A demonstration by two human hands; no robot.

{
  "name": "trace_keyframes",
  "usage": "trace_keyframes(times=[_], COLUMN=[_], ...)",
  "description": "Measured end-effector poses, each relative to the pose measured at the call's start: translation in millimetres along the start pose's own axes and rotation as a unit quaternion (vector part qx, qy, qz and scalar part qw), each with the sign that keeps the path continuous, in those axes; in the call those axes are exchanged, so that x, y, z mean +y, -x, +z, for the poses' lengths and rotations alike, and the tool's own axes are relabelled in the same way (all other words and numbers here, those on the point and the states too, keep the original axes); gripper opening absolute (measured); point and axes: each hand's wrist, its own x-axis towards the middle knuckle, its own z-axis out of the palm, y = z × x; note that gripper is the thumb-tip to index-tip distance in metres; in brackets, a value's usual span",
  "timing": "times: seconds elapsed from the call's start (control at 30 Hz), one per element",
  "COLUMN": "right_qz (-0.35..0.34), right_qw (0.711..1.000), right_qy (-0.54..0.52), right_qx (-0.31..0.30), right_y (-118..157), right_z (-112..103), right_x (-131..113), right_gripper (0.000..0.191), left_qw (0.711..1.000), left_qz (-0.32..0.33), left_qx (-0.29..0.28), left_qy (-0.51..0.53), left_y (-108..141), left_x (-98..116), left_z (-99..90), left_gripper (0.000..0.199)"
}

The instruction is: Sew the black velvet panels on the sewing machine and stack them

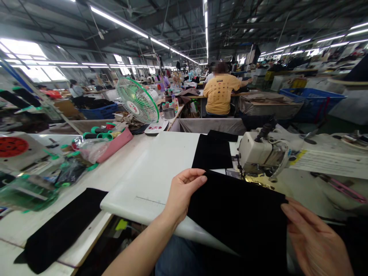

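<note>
A black fabric piece (238,214) is stretched between my two hands in front of the sewing machine (261,153). My left hand (184,191) pinches its upper left corner between thumb and fingers. At the upper right corner, my right hand (310,230) grips the edge, thumb on top. The lower part of the cloth hangs over the table's front edge towards my lap. Beyond it, another black fabric piece (212,152) lies flat on the white machine table (155,165), left of the needle area. The held cloth partly hides the machine's bed.
On the left table rest a folded black fabric stack (66,226), a pink tray (115,145) of thread spools and a green bottle (27,193). A green-rimmed fan (138,101) stands behind. Pink-handled snips (345,188) lie at right. A person in a yellow shirt (220,92) sits ahead.
</note>
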Motion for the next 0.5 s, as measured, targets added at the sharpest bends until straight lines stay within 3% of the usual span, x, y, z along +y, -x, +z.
trace_keyframes(times=[0.1,0.17,0.4,0.5], right_qz=[0.090,0.107,0.089,0.037], right_qw=[0.993,0.991,0.993,0.996], right_qy=[-0.055,-0.061,-0.063,-0.061], right_qx=[0.052,0.061,0.052,0.050], right_y=[2,2,-3,-4], right_z=[6,8,7,5], right_x=[-10,-12,-5,0], right_gripper=[0.056,0.060,0.060,0.052], left_qw=[1.000,1.000,0.997,0.996], left_qz=[0.002,0.010,0.062,0.075], left_qx=[-0.004,-0.007,0.011,0.020], left_qy=[-0.006,-0.011,-0.039,-0.036], left_y=[0,0,-3,-5], left_x=[0,-1,-3,-2], left_z=[0.7,1.2,4.0,5.0], left_gripper=[0.028,0.026,0.020,0.020])
